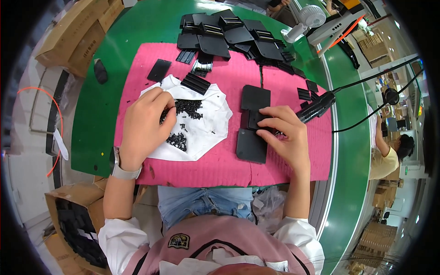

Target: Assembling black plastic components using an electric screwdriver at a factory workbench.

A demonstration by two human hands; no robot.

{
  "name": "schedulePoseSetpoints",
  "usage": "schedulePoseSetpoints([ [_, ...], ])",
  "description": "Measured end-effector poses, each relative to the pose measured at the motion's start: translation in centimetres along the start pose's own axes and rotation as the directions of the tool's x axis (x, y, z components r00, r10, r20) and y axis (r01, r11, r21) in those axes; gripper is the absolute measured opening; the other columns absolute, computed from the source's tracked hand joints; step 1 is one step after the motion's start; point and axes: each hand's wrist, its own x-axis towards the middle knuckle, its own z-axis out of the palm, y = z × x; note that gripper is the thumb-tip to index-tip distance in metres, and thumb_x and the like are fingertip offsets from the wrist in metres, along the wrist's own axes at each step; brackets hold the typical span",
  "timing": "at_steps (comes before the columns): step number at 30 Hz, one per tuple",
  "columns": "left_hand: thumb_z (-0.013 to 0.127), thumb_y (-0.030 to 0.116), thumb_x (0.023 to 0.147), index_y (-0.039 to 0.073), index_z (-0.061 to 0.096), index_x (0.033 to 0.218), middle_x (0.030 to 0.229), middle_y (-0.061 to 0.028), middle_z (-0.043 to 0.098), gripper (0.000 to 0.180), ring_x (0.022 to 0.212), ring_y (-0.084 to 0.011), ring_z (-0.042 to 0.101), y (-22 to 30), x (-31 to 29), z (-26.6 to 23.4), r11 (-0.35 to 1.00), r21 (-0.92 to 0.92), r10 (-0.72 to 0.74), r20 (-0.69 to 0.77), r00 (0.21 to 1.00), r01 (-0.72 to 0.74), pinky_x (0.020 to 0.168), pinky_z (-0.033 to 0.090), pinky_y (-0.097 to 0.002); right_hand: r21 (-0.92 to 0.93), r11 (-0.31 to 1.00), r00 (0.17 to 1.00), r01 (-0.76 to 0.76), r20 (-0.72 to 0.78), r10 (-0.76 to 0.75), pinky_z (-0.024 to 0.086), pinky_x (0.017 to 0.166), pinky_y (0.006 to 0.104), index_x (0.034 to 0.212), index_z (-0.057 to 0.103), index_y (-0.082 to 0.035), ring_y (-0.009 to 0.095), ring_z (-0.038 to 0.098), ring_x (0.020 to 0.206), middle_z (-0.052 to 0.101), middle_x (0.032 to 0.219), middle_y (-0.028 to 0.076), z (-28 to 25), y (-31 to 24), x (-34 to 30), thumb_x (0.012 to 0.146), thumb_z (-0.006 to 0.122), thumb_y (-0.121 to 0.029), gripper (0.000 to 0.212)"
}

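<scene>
My left hand (150,120), with a watch at the wrist, is over a white cloth (208,130). Its fingers curl together at the edge of a pile of small black screws (189,108); whatever they pinch is hidden. More screws (178,141) lie closer to me on the cloth. With thumb and fingertips, my right hand (286,133) grips the middle of a black plastic bracket (255,98) made of two flat plates joined by a narrower block. A black electric screwdriver (318,107) reaches behind this hand; whether the palm also holds it I cannot tell.
A pink foam mat (211,174) covers part of the green table (89,146). Black plates (213,43) are piled at its far side, with ribbed black pieces (195,83) nearer. A white fan (311,17) stands far right; cardboard boxes (75,34) are at left. Another person (385,160) is at right.
</scene>
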Motion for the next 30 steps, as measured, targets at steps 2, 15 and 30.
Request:
schedulePoseSetpoints([
  [2, 0.059, 0.003, 0.073, 0.001, 0.051, 0.076, 0.073, -0.0107, 0.051, 0.009, 0.069, -0.0296, 0.056, 0.0, 0.1, 0.0, 1.000, -0.023, -0.006, -0.008, 1.000, 0.006, 0.059, 0.044, -0.0384, -0.019, 1.000, 0.999, 0.025, 0.046, -0.024, 0.050, 0.074, 0.0360, 0.082, 0.066, 0.000, 0.028, 0.060, 0.091, 0.065, 0.098, 0.011, 0.1, 0.0, 0.2, 0.063, 0.074, -0.001, 0.021],
  [15, 0.057, -0.002, 0.076, -0.003, 0.049, 0.078, 0.072, -0.0129, 0.050, 0.008, 0.060, -0.0260, 0.051, -0.1, 0.5, 0.1, 1.000, 0.014, -0.008, -0.071, 0.997, 0.009, 0.056, 0.040, -0.0333, -0.240, 0.619, 0.613, -0.748, -0.607, 0.506, 0.047, 0.050, 0.0290, 0.118, 0.054, 0.002, 0.017, 0.063, 0.056, 0.061, 0.062, 0.007, -4.4, 5.6, -2.4, 0.084, 0.067, -0.033, 0.051],
  [30, 0.064, 0.002, 0.078, -0.003, 0.055, 0.077, 0.068, -0.0095, 0.056, 0.011, 0.056, -0.0148, 0.053, -0.3, 0.9, 0.1, 0.985, -0.090, -0.156, -0.098, 0.983, 0.148, 0.052, 0.041, -0.0270, 0.980, 0.097, 0.705, -0.172, 0.054, 0.707, 0.048, 0.059, 0.0358, 0.114, 0.051, 0.001, 0.018, 0.056, 0.067, 0.057, 0.077, 0.008, -3.5, 5.7, 3.6, 0.086, 0.060, -0.025, 0.039],
])
